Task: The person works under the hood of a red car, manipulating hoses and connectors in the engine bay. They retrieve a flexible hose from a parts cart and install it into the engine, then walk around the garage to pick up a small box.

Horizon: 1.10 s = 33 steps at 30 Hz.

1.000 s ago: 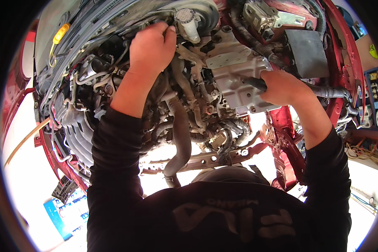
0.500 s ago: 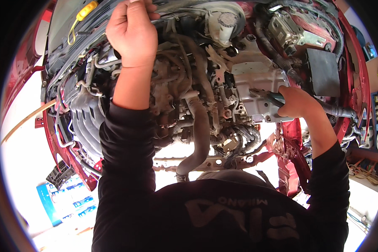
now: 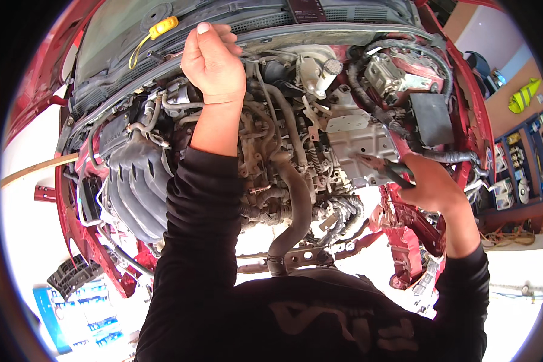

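My left hand (image 3: 214, 65) is raised over the rear of a car's engine bay, near the windshield base. Its fingers are curled in with the thumb pressed to them; anything inside is hidden. In my right hand (image 3: 431, 186) is a pair of pliers (image 3: 381, 167) with dark grips, jaws pointing left. The pliers hover over or rest by a flat grey metal plate (image 3: 359, 145); contact cannot be made out. A thick black hose (image 3: 295, 187) bends down between my arms, beside the dirty engine parts (image 3: 256, 142).
A ribbed black plastic cover (image 3: 136, 187) lies left of my left arm. At the windshield base sit a yellow tool with a looped cord (image 3: 163, 28) and a dark flat device (image 3: 306, 11). Red body panels (image 3: 404, 253) edge the bay. Shelves with parts (image 3: 516, 163) stand at right.
The view has tilted up, showing more of the windshield base and the right-hand shelves. My left hand stays raised and closed. The pliers remain in my right hand near the plate.
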Motion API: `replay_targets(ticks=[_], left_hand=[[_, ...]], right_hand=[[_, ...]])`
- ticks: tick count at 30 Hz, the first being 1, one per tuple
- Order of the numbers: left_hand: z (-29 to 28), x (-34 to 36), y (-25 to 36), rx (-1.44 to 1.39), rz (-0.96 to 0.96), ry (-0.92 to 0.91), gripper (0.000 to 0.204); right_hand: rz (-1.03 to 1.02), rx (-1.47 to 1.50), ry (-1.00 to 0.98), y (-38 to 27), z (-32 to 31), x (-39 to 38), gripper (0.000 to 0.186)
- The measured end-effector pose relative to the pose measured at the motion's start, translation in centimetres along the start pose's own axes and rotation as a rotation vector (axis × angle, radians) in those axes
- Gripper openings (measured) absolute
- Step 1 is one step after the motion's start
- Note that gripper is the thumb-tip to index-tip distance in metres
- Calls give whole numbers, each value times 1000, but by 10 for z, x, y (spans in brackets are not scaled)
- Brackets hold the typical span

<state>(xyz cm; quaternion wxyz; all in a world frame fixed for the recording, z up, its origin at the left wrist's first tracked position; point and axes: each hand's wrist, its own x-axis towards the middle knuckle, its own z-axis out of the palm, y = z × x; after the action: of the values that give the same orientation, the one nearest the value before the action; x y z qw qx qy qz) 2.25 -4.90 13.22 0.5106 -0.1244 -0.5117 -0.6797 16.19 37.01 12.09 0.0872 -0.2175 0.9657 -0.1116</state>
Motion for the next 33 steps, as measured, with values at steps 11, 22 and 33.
replay_targets(ticks=[11,22,33], left_hand=[[10,6,63,-83,-30,-140,19],[3,-228,238,88,-343,-1820,37],[31,-449,333,-57,-356,-1802,32]], right_hand=[[319,497,65,-82,47,-208,61],[312,494,156,-81,106,-331,54],[697,483,179,-50,188,-593,59]])
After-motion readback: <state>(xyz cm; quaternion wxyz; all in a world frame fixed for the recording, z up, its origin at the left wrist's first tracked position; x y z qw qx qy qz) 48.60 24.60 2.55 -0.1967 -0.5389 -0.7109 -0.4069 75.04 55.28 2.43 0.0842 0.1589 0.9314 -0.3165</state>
